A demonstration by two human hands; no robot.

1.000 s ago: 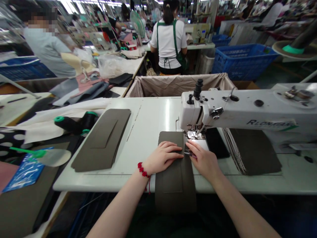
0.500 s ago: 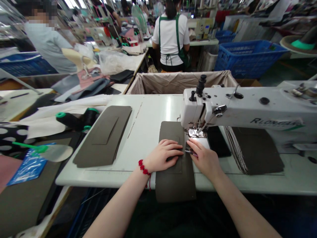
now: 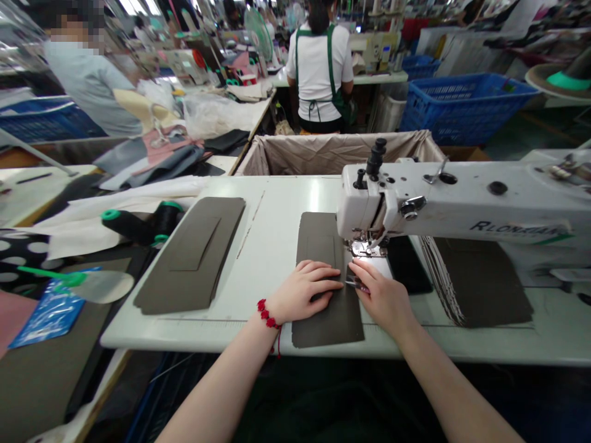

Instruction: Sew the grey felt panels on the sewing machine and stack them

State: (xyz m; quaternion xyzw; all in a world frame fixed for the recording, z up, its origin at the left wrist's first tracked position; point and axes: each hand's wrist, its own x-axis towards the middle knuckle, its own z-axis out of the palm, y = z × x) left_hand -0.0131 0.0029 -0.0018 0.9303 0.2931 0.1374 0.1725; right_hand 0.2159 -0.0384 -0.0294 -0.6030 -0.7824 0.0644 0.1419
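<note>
A dark grey-brown panel [image 3: 323, 326] lies on the pale sewing table, its right edge beside the needle area of the white sewing machine [image 3: 462, 197]. My left hand [image 3: 307, 290] rests on the panel with its fingers spread, palm down, and a red bracelet on the wrist. Close to the panel's right edge, below the presser foot [image 3: 368, 248], is my right hand [image 3: 381, 295]. It is closed round a small metal tool [image 3: 356, 283], which looks like thread snips. Its fingertips touch the panel's edge.
Similar panels are stacked at the left [image 3: 184, 264] and right [image 3: 484, 280]. A black flat object [image 3: 409, 266] lies beside the machine bed. Thread cones [image 3: 127, 226] stand on the left. Behind the table are a cloth-lined bin [image 3: 332, 147], a blue crate [image 3: 466, 104] and two people.
The panel has slid away from me along the machine, so less of it hangs over the front edge. Both hands are in nearly the same place.
</note>
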